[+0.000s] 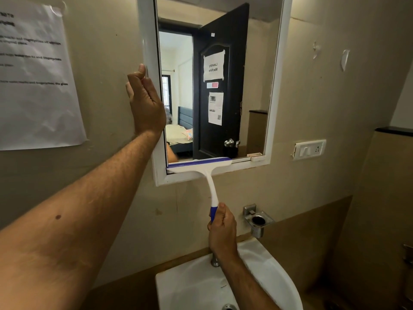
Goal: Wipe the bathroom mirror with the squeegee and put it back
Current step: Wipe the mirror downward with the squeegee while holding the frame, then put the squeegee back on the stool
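Your right hand [222, 229] is wrapped in a closed grip around the blue end of the squeegee [206, 173] handle, low in front of the wall and above the white sink [263, 267]. The squeegee's white handle rises up and to the left from that fist, and its wide head with the blue rubber blade lies level across the bottom edge of the mirror [252, 70], on the left half, touching the glass where it meets the white frame [214, 173]. Your left hand [145, 101] is raised against the left side of the frame; the fingers are loosely curled with the thumb near the frame's edge, and I cannot tell whether it grips the frame or only rests on it. A printed paper sheet [38, 74] hangs on the wall to the left, a switch plate [309, 149] to the right, and a metal cup holder [257, 220] sits just beside your right hand.
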Action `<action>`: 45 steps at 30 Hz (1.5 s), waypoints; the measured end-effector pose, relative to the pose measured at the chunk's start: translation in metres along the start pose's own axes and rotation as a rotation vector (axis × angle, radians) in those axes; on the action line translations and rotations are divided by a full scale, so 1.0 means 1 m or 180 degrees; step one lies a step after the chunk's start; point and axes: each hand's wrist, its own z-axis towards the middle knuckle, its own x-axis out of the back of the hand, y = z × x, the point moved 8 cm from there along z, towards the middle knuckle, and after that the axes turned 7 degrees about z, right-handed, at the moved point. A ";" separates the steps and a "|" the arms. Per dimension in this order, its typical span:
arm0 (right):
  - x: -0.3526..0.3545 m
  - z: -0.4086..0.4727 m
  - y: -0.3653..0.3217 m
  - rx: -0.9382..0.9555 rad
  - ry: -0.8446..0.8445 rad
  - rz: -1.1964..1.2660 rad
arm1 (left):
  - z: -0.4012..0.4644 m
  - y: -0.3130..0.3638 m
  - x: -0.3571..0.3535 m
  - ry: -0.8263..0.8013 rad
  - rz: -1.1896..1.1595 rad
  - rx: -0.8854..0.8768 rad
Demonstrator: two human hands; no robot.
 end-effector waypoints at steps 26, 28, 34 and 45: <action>-0.016 -0.027 0.017 0.0158 0.0120 0.0089 | -0.049 -0.043 0.038 -0.1069 0.0788 -0.0121; -0.022 -0.031 0.014 0.0178 0.0162 0.0017 | -0.050 -0.045 0.055 -0.1051 0.0826 -0.0087; -0.062 -0.069 -0.010 0.0172 0.0067 0.0164 | -0.062 -0.079 0.134 -0.1257 0.1035 -0.0155; -0.193 -0.218 0.020 -0.0032 -0.0622 -0.0344 | -0.112 -0.183 0.373 -0.1927 0.1979 0.0016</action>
